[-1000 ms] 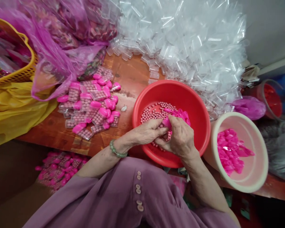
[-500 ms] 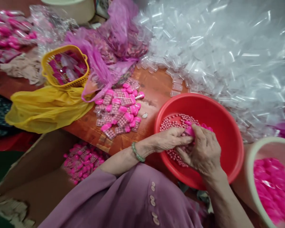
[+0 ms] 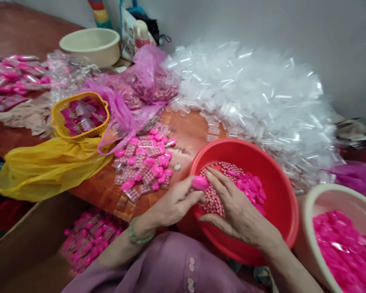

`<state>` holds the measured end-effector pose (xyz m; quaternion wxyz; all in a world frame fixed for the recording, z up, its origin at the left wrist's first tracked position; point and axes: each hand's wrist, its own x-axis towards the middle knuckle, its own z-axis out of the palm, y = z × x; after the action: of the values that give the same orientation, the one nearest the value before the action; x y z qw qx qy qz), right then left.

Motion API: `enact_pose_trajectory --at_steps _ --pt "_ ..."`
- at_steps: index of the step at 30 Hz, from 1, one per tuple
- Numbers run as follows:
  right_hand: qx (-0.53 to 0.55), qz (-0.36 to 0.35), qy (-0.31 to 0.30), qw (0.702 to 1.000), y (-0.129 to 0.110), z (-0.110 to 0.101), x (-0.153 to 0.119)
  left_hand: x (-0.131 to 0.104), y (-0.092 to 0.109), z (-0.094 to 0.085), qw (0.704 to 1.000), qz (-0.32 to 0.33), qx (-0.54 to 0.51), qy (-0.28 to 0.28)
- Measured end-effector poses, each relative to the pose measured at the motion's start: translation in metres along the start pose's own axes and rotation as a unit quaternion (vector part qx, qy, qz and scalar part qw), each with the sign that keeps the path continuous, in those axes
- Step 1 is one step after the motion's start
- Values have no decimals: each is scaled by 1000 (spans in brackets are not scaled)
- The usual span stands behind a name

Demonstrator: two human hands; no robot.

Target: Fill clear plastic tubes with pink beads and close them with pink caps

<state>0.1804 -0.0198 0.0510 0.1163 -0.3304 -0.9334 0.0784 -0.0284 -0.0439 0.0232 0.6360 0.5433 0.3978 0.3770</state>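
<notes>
A small bottle with a bright pink cap (image 3: 199, 183) is held in my left hand (image 3: 175, 203) at the left rim of a red basin (image 3: 280, 179); my fingers hide most of its body. My right hand (image 3: 236, 207), fingers stretched and apart from the bottle, hovers over the basin with nothing visible in it. Inside the basin lie small pink beads (image 3: 213, 199) and a heap of pink caps (image 3: 251, 189). Left of the basin, a pile of bead-filled clear bottles with pink caps (image 3: 146, 162) rests on the wooden table (image 3: 183, 130).
Clear empty bottles (image 3: 250, 93) form a large heap behind the basin. A pale bucket of pink caps (image 3: 311, 203) stands right. Leftward are a yellow basket (image 3: 57, 122), a yellow bag (image 3: 49, 167) and a purple bag (image 3: 118, 101). Filled bottles (image 3: 91, 240) lie in a box below.
My hands have separated: the left has moved left with the capped bottle, while the right has let go and opened. The camera view has tilted up, showing more wall.
</notes>
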Motion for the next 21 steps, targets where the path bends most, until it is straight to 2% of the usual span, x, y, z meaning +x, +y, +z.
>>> enact_pose_trajectory --at_steps 1,2,3,5,7,9,12,14,18,21 --pt "5 18 -16 1000 9 -5 4 -8 -1 -13 995 26 85 55" --pt "5 37 -19 999 22 -9 11 -15 -4 -27 976 48 182 111" --pt "-2 58 -17 998 37 -13 20 -21 -10 -41 942 61 280 177" --pt "-16 113 -32 993 71 -17 46 -26 -27 -70 844 94 442 289" --pt "-49 194 -84 976 106 -17 81 -26 -47 -94 769 104 536 332" --pt "-83 252 -132 955 137 -12 119 -21 -66 -110 733 105 576 347" --pt "-97 271 -175 942 171 3 164 -13 -82 -115 721 120 574 369" --pt "-103 272 -214 933 186 15 182 -11 -85 -113 724 143 558 380" --pt "-99 257 -244 930 201 35 193 -14 -84 -108 723 180 526 409" --pt "-96 237 -196 947 203 45 193 -14 -77 -101 726 197 501 428"
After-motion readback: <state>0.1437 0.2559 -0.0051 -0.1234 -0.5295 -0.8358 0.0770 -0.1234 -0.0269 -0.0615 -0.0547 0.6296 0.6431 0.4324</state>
